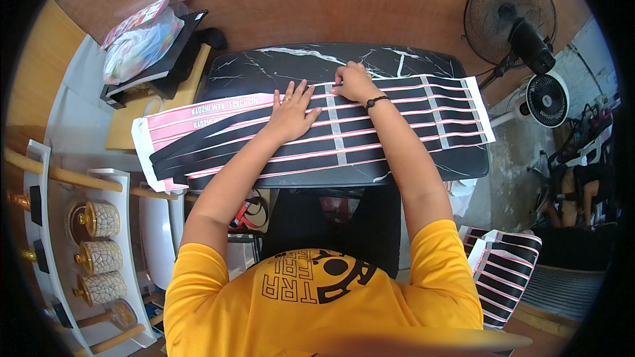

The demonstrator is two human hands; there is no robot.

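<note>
Spread across the dark table lies a long sheet of black strips with pink-and-white lines between them. Narrow greyish bands cross the strips. My left hand rests flat on the sheet with its fingers apart, left of the nearer band. Over the sheet's far edge, by the top of that band, my right hand is closed with curled fingers; what they hold, if anything, is hidden. At the left end, several black strips lie loose and fanned over the pink printed backing.
The black marble-patterned table stands against a brown wall. Two fans, one black and one white-rimmed, stand at right. More striped sheets lie at lower right. A shelf with jars is at left, and another person sits far right.
</note>
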